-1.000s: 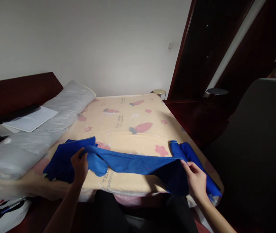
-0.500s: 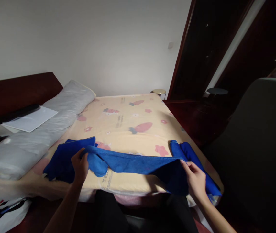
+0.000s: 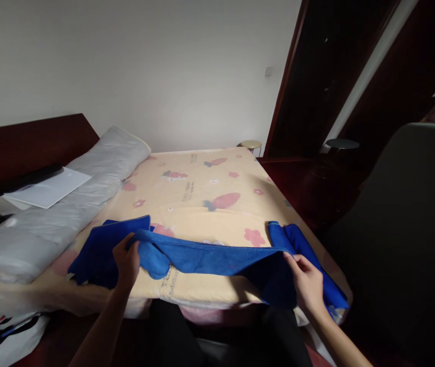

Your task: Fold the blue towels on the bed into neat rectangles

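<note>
A blue cloth (image 3: pixel 209 259) is stretched between my two hands above the near edge of the bed. My left hand (image 3: pixel 126 257) is closed on its left end, where a bunched fold hangs down. At the other end, my right hand (image 3: pixel 307 278) pinches the top edge near a corner, and a darker part drops below it. Flat blue cloths (image 3: pixel 100 250) lie on the bed beside and behind my left hand. Rolled or folded blue cloths (image 3: pixel 297 237) rest by the bed's right edge, partly behind my right hand.
The bed (image 3: pixel 198 219) has a cream sheet printed with carrots and flowers. Along its left side lies a grey pillow or quilt (image 3: pixel 98 168), with a white flat item (image 3: pixel 49 187) on it. A dark chair back (image 3: pixel 404 229) stands at right; a stool (image 3: pixel 251 145) is behind.
Almost nothing differs. My right hand has shifted very slightly to the left, and the blue cloth stays held at both ends.
</note>
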### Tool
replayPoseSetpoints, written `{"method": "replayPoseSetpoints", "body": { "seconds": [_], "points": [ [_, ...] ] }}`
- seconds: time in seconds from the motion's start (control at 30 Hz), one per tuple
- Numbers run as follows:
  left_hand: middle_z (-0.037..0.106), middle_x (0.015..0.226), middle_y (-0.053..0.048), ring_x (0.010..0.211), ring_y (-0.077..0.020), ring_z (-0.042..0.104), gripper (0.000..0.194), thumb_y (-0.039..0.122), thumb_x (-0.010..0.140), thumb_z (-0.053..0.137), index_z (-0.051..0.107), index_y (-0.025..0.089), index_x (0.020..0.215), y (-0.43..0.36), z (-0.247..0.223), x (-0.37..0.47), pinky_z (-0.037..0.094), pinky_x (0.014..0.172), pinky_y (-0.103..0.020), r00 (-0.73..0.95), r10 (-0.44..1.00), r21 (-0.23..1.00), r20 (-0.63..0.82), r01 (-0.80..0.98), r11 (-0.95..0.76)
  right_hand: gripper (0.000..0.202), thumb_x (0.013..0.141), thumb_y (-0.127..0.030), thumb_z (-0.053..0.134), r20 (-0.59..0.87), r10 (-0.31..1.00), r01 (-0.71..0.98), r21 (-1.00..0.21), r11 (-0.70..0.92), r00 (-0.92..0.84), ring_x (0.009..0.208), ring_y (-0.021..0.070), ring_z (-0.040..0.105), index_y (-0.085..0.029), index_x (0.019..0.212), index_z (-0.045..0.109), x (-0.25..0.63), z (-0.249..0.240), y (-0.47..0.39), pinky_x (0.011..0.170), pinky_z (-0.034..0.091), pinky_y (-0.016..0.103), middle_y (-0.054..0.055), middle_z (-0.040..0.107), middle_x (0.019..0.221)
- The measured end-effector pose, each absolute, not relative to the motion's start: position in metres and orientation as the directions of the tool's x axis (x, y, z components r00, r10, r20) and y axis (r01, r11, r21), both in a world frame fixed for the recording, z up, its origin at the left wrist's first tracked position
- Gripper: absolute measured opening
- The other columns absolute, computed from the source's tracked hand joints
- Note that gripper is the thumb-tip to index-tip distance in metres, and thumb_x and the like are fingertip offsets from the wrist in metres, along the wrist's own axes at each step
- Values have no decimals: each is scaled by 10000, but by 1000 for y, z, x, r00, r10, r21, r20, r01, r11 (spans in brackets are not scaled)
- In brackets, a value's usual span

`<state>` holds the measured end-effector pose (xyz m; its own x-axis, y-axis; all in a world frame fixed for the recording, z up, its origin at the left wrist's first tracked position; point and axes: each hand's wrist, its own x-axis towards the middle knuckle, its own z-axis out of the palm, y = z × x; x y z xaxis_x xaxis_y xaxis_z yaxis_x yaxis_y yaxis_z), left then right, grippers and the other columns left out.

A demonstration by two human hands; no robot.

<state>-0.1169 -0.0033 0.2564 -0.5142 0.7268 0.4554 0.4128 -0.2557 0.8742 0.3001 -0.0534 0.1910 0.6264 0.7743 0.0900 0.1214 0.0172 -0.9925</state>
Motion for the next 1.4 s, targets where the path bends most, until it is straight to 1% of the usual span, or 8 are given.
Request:
{"method": "replayPoseSetpoints", "body": {
  "seconds": [0.13, 0.37, 0.53, 0.73, 0.9, 1.13, 1.4],
  "points": [
    [383, 518, 70, 525, -109, 353, 160, 321, 646, 556, 504, 201, 554, -1, 253, -119, 329, 523, -254, -521, 734, 888, 435, 386, -252, 517, 574, -665, 712, 94, 776, 116, -993, 27, 623, 500, 90, 279, -199, 544, 491, 299, 192, -54, 449, 242, 243, -60, 369, 523],
    [355, 506, 73, 518, -103, 330, 192, 325, 642, 551, 464, 205, 520, -1, 255, -117, 309, 501, -244, -523, 719, 874, 458, 410, -259, 506, 585, -647, 715, 69, 783, 86, -996, 20, 618, 509, 87, 271, -195, 555, 490, 300, 188, -53, 454, 224, 239, -62, 366, 531],
    [372, 527, 70, 540, -108, 346, 177, 323, 655, 546, 479, 203, 545, -1, 254, -117, 326, 518, -246, -511, 727, 872, 459, 418, -256, 507, 584, -645, 717, 67, 789, 84, -996, 20, 611, 520, 89, 286, -191, 552, 494, 301, 187, -53, 465, 238, 237, -57, 382, 540],
    [322, 511, 76, 517, -99, 312, 216, 298, 674, 540, 412, 214, 522, 0, 250, -118, 289, 493, -244, -495, 733, 867, 467, 421, -268, 518, 582, -660, 710, 65, 790, 91, -996, 12, 609, 507, 87, 280, -193, 547, 490, 300, 188, -53, 451, 233, 236, -60, 374, 526],
    [354, 523, 72, 532, -106, 338, 183, 298, 672, 550, 462, 208, 539, 0, 250, -116, 313, 514, -251, -496, 741, 875, 452, 410, -259, 531, 572, -679, 708, 72, 793, 109, -994, 6, 604, 496, 87, 275, -201, 541, 479, 300, 189, -53, 450, 243, 239, -64, 367, 519],
    [357, 515, 71, 534, -109, 341, 179, 285, 657, 542, 455, 210, 519, -2, 255, -115, 321, 526, -254, -496, 739, 871, 456, 417, -258, 534, 585, -693, 689, 85, 799, 130, -991, 9, 596, 497, 92, 272, -205, 548, 473, 300, 188, -53, 444, 239, 241, -61, 370, 514],
    [294, 527, 75, 534, -103, 293, 233, 306, 664, 531, 377, 218, 513, -1, 252, -116, 273, 510, -247, -502, 736, 871, 453, 424, -247, 542, 573, -694, 695, 75, 795, 123, -992, 0, 602, 494, 86, 265, -201, 545, 471, 300, 188, -53, 443, 238, 236, -64, 362, 513]
  ]
}}
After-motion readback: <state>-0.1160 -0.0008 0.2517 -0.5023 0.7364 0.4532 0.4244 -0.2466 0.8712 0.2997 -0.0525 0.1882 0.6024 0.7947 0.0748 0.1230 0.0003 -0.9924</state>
